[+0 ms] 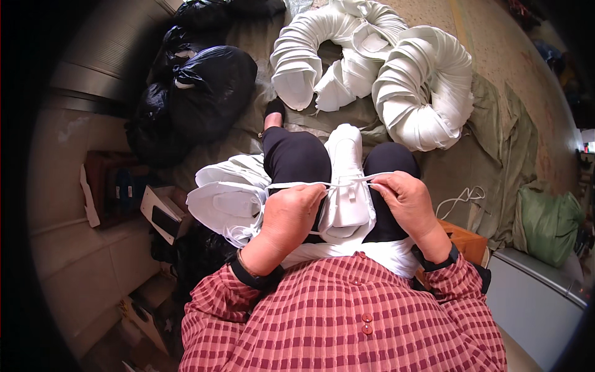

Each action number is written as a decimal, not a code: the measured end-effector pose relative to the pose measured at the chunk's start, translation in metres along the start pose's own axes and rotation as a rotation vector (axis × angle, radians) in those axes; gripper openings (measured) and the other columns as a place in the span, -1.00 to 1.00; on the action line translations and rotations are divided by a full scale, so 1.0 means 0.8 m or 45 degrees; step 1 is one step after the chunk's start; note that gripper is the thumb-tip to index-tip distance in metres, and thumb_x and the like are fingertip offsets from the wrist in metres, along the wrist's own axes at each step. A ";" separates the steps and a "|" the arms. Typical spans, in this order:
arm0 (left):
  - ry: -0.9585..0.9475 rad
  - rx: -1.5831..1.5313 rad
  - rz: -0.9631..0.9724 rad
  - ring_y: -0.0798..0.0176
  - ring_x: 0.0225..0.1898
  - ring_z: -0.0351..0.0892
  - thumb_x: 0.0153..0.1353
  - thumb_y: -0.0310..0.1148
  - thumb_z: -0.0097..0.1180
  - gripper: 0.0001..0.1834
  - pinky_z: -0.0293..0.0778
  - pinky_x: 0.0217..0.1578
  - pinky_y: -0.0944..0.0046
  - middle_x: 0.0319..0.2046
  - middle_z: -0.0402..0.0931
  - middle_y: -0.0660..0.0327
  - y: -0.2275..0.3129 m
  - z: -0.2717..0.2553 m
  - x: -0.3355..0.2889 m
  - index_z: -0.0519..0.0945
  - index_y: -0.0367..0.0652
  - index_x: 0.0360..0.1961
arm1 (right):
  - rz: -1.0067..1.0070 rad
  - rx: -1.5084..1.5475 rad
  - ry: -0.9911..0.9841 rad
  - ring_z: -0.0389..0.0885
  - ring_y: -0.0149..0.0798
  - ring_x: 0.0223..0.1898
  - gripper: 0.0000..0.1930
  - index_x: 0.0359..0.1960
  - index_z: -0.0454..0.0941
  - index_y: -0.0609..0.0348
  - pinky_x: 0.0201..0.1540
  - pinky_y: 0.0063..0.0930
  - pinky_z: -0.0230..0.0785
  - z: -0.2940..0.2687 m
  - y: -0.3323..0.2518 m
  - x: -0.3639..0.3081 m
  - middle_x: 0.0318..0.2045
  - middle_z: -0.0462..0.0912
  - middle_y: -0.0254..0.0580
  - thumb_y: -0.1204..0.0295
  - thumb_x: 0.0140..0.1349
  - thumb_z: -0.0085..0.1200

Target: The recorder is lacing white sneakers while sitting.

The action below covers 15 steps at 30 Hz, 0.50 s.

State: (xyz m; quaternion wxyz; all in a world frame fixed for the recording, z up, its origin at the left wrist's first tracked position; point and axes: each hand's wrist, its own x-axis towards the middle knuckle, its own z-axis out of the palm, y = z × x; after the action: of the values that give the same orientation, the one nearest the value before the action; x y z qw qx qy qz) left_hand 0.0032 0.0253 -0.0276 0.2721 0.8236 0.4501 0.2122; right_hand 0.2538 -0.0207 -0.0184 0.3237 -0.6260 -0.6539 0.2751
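Observation:
Between my knees rests a white shoe upper [345, 155], with its tongue and opening toward me. A white shoelace [338, 184] is drawn sideways across it. My left hand [292, 214] pinches the lace on the left, over my left knee. On the other side my right hand [403, 199] pinches the lace between thumb and fingers. Both hands are closed and held just above the upper. Beside my left thigh lies a stack of white shoe uppers [224, 201], some with laces hanging from them.
Ahead on a green cloth [496, 133] lie curled rows of nested white uppers [421, 93]. Black plastic bags [207, 93] stand at the far left. A wooden box [463, 240], a grey cabinet [533, 304] and a green sack [546, 223] are at my right. An open box [164, 214] sits left.

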 end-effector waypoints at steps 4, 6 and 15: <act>-0.056 0.096 -0.053 -0.04 -0.41 0.65 0.29 -0.37 0.21 -0.91 0.55 -0.39 0.04 -0.49 0.62 0.11 0.009 0.003 0.006 0.69 -0.09 -0.24 | -0.053 -0.084 0.038 0.68 -0.10 -0.29 -0.90 -0.21 0.69 0.22 -0.23 -0.29 0.51 0.003 0.002 0.001 -0.37 0.66 -0.11 0.56 0.24 0.23; -0.074 0.150 -0.013 -0.02 -0.39 0.65 0.23 -0.42 0.22 -0.95 0.54 -0.38 0.03 -0.49 0.59 0.14 0.009 0.004 0.012 0.67 -0.09 -0.29 | -0.093 -0.171 0.050 0.67 -0.07 -0.29 -0.89 -0.22 0.69 0.20 -0.22 -0.27 0.52 0.004 -0.005 0.003 -0.37 0.65 -0.13 0.57 0.22 0.23; -0.285 0.328 0.318 0.08 -0.24 0.62 0.09 -0.50 0.15 -0.91 0.56 -0.29 0.09 -0.36 0.48 0.15 0.013 -0.017 0.052 0.63 -0.16 -0.35 | -0.212 -0.386 -0.040 0.61 -0.09 -0.30 -0.89 -0.28 0.64 0.09 -0.26 -0.24 0.49 0.001 -0.007 0.011 -0.39 0.61 -0.24 0.54 0.16 0.21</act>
State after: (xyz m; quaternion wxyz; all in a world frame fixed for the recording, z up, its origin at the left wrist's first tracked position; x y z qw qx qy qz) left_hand 0.0227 0.0601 -0.0063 0.1845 0.9193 0.3350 0.0923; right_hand 0.2494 -0.0120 -0.0135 0.2370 -0.6069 -0.7425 0.1555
